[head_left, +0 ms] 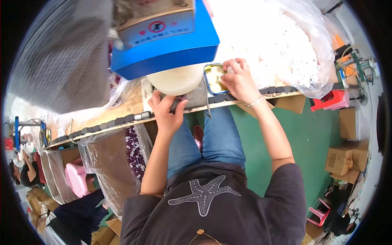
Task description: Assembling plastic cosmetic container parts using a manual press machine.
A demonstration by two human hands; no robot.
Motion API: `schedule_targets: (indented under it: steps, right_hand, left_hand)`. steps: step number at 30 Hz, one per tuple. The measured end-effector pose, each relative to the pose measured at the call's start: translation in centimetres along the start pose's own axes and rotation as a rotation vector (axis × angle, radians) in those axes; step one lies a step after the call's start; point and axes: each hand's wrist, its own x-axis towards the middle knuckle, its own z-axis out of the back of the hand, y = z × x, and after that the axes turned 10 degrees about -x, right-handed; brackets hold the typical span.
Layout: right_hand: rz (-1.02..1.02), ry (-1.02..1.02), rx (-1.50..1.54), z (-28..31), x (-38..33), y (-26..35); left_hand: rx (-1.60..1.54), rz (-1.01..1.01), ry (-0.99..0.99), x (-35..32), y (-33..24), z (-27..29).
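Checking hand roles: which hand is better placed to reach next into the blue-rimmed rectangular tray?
Likely right: the right hand is at the tray; the left hand is farther off, at a small dark piece beside the cream rounded part.

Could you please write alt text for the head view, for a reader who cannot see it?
A person's right hand is at a blue-rimmed tray of pale round pieces, while the left hand is at a small dark piece below a blue machine housing. To the right, small white parts lie heaped in clear plastic.
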Motion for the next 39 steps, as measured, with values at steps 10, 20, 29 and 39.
schedule_targets:
  steps: [10,20,29,39]
  right_hand:
    - [-0.422,-0.099,1.157,1.4,1.6,6.6]
    - [-0.289,-0.076,0.945,-1.7,2.2,10.0]
    - [-0.478,-0.126,1.168,-0.5,-2.3,9.1]
    - [-0.660,-0.377,0.695,0.3,-1.6,0.1]
  left_hand:
    - [-0.055,0.027,-0.015,0.1,-0.5,0.6]
    - [-0.052,0.030,-0.031,0.1,-0.4,0.3]
    - [0.071,0.011,-0.004,-0.9,-0.6,1.4]
    - [0.027,0.052,-0.092,-2.1,-0.4,4.3]
